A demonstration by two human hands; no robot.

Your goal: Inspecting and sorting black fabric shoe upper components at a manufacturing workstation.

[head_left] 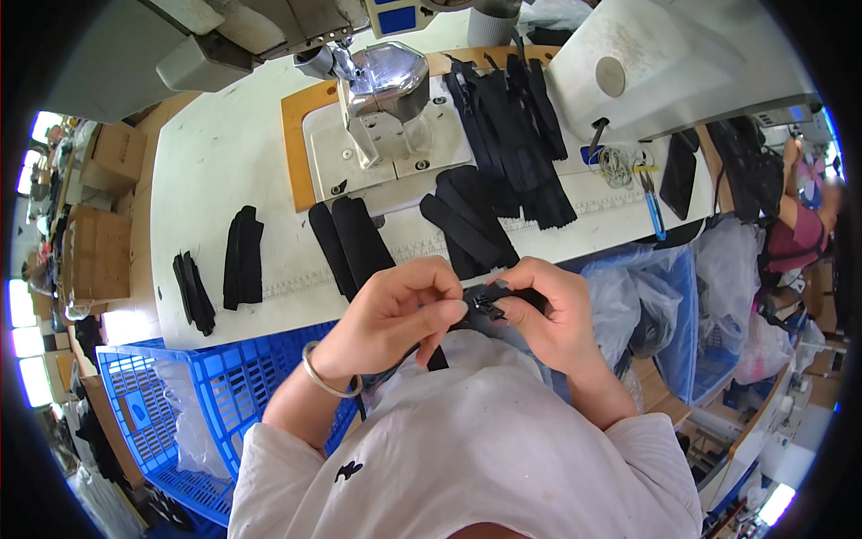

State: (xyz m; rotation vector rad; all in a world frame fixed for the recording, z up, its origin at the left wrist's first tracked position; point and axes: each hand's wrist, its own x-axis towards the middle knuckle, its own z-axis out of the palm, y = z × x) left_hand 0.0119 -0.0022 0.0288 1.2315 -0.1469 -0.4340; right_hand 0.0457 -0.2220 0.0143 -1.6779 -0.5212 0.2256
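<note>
Just off the table's front edge, my left hand (400, 310) and my right hand (549, 314) are close together on a small black zipper (487, 298). My left thumb and fingertips pinch one end; my right thumb presses its shiny, bunched part. A black strip hangs below my left fingers, and most of the held piece is hidden by my hands. Black folded fabric strips (471, 216) lie on the table just beyond. Two more dark strips (350, 241) are to their left. Farther right rests a pile of long black zippers (516, 135).
A sewing machine head (386, 85) stands over a metal plate on the white table (215, 162). Small black pieces (242, 256) sit at left. Blue-handled snips (653, 205) and a phone (680, 175) are at right. Blue crates (215, 377) flank me; a person (799, 225) is far right.
</note>
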